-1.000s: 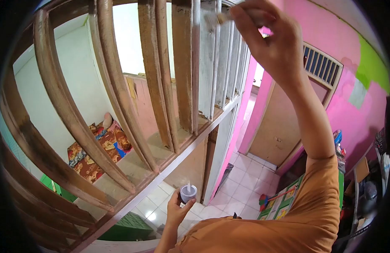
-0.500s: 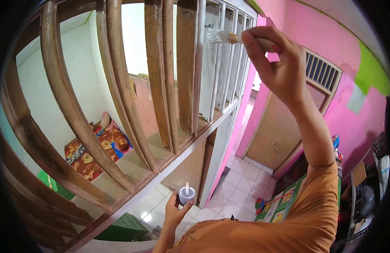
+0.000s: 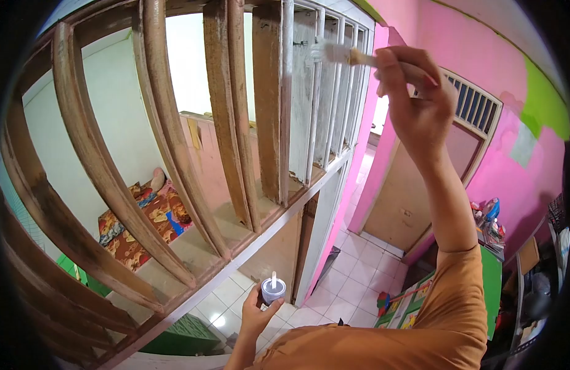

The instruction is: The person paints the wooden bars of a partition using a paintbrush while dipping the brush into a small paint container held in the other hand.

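Observation:
My right hand (image 3: 420, 102) is raised at the upper right, its fingers closed around the handle of a paintbrush (image 3: 362, 58). The pale bristles point left, at a slat (image 3: 317, 80) coated in white or light grey. Low in the middle, my left hand (image 3: 259, 313) grips a small cup (image 3: 273, 291) of greyish paint with a white stick standing in it. Left of the painted slats stand bare brown wooden slats (image 3: 269, 105), on a ledge edged by a pale rail (image 3: 254, 246).
Behind the slats, a patterned mattress (image 3: 140, 228) lies in a room. A brown door (image 3: 414, 185) stands in the pink wall (image 3: 482, 37). Green cabinets (image 3: 491, 283) and a cluttered shelf (image 3: 528, 259) are at the right, with a green box (image 3: 183, 336) at lower left.
My right hand has moved down and to the right with the brush. The cup in my left hand stays at nearly the same spot. The view has shifted slightly.

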A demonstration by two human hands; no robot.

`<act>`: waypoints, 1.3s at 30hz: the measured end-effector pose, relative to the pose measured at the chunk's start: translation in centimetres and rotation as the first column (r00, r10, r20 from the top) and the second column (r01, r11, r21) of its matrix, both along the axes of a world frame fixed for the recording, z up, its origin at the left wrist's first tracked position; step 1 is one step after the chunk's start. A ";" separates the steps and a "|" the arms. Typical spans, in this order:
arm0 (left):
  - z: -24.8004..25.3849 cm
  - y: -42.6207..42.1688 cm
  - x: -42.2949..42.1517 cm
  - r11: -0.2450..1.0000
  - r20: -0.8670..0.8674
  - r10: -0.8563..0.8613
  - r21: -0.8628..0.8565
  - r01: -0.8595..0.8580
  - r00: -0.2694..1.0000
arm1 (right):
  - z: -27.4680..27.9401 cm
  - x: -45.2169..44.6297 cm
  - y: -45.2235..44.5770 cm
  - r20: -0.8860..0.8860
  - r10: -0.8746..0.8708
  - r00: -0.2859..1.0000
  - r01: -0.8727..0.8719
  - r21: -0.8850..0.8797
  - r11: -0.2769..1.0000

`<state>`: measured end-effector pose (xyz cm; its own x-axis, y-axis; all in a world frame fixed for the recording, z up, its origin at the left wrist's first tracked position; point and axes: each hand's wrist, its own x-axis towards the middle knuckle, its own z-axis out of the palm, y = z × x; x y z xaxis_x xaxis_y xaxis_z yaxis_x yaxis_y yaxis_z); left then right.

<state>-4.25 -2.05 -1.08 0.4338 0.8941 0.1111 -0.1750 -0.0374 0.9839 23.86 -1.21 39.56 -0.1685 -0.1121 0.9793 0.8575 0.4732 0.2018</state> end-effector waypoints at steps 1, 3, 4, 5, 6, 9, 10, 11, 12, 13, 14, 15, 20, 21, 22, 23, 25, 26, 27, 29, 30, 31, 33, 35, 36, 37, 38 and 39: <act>0.0 0.0 0.0 1.000 -0.004 0.002 -0.002 -0.002 1.000 | 0.2 0.0 0.0 -0.012 0.015 1.000 -0.014 0.027 1.000; 0.0 0.1 -0.1 1.000 0.000 0.005 -0.002 -0.005 1.000 | 0.9 -0.2 0.1 -0.033 0.027 0.999 -0.026 0.054 0.998; 0.0 0.1 -0.1 1.000 -0.009 0.003 -0.002 -0.003 1.000 | 1.3 -0.5 0.2 -0.066 0.042 0.997 -0.039 0.036 0.999; 0.0 0.1 0.0 1.000 -0.004 0.005 0.002 -0.005 1.000 | 1.4 -0.8 0.4 -0.100 0.056 0.993 -0.054 0.018 0.998; 0.0 0.1 0.0 1.000 0.005 0.008 0.006 -0.008 1.000 | 1.3 -1.1 0.4 -0.097 -0.013 0.995 0.016 0.027 1.000; 0.2 -0.1 0.0 1.000 0.016 0.007 -0.008 -0.007 1.000 | -0.6 -0.4 0.3 0.054 -0.072 0.996 0.071 0.028 0.997; 0.1 -0.1 0.0 1.000 0.019 0.009 -0.012 -0.009 1.000 | -1.5 -0.2 -0.1 0.110 -0.100 0.989 0.098 0.017 0.995; -0.1 -0.1 -0.2 1.000 0.022 0.011 -0.004 -0.011 1.000 | -2.6 -0.3 -0.4 0.129 -0.122 0.984 0.126 -0.018 0.992; -0.2 -0.1 -0.2 1.000 0.027 0.014 0.004 -0.014 1.000 | -3.9 -0.2 -0.8 0.156 -0.137 0.978 0.146 -0.044 0.988; -0.1 -0.2 -0.3 1.000 0.033 0.017 0.000 -0.017 0.999 | -4.9 -0.3 -1.2 0.186 -0.150 0.971 0.165 -0.069 0.984; 0.2 -0.3 -0.5 1.000 0.028 0.025 0.001 -0.025 0.999 | -5.6 -0.5 -1.8 0.191 -0.147 0.971 0.163 -0.072 0.984; 0.5 -0.3 -0.5 0.999 0.019 0.033 0.003 -0.033 0.999 | -6.3 -0.6 -2.3 0.192 -0.137 0.972 0.169 -0.157 0.973; 0.7 -0.1 -0.4 0.999 -0.020 0.030 0.028 -0.030 0.999 | -4.3 -0.7 -2.2 0.048 -0.061 0.997 0.065 -0.089 0.994; 0.7 -0.2 -0.2 0.999 -0.018 0.021 0.026 -0.020 1.000 | -3.6 -0.4 -1.4 0.073 -0.022 0.997 0.020 0.024 1.000; 0.6 -0.3 -0.1 1.000 -0.027 0.017 0.025 -0.016 0.999 | -3.6 -0.4 -1.0 0.069 -0.033 0.997 0.034 -0.015 0.999; 0.5 -0.3 0.1 1.000 -0.034 0.011 0.029 -0.010 0.999 | -3.7 -0.2 -0.9 0.066 -0.044 0.997 0.047 -0.052 0.998; 0.5 -0.3 0.2 0.999 -0.031 0.010 0.033 -0.009 0.999 | -5.4 -0.2 -0.6 0.145 -0.069 0.987 0.081 -0.072 0.994; 0.5 -0.4 0.2 0.999 -0.033 0.007 0.035 -0.006 0.999 | -6.2 0.2 -0.9 0.251 -0.108 0.962 0.130 -0.072 0.989; 0.5 -0.4 0.2 0.999 -0.032 0.006 0.035 -0.004 0.999 | -7.4 -0.2 -1.5 0.234 -0.091 0.968 0.131 -0.161 0.978; 0.9 -0.7 0.0 0.999 -0.035 0.020 0.033 -0.019 0.999 | -8.9 -0.6 -2.6 0.266 -0.065 0.962 0.142 -0.285 0.948; 1.0 -0.7 -0.1 0.999 -0.045 0.027 0.032 -0.025 0.999 | -9.1 -0.7 -2.8 0.267 -0.061 0.962 0.140 -0.286 0.948; 0.9 -0.7 -0.2 0.999 -0.046 0.028 0.030 -0.027 0.999 | -9.2 -0.8 -3.0 0.223 -0.012 0.975 0.092 -0.353 0.931; 0.7 -0.7 -0.4 1.000 -0.035 0.027 0.015 -0.027 0.999 | -9.1 -0.6 -2.9 0.169 0.032 0.985 0.041 -0.415 0.909; 0.6 -0.7 -0.3 1.000 -0.033 0.020 0.011 -0.020 0.999 | -7.4 0.1 -2.2 0.037 0.028 0.999 -0.012 -0.381 0.925; 0.7 -0.7 -0.3 1.000 -0.025 0.015 0.007 -0.015 1.000 | -6.3 0.3 -2.0 -0.002 0.022 1.000 -0.021 -0.360 0.933; 0.9 -0.7 -0.2 1.000 -0.032 0.012 0.010 -0.012 0.999 | -4.3 0.1 -2.2 0.012 0.001 1.000 0.003 -0.337 0.941; 1.1 -0.7 -0.2 1.000 -0.052 -0.004 -0.006 0.004 0.999 | -3.3 0.3 -1.7 -0.029 0.038 0.999 -0.045 -0.254 0.966; 1.3 -0.8 -0.2 1.000 -0.072 -0.020 -0.023 0.019 0.997 | -2.4 0.7 -1.1 -0.066 0.078 0.995 -0.088 -0.167 0.982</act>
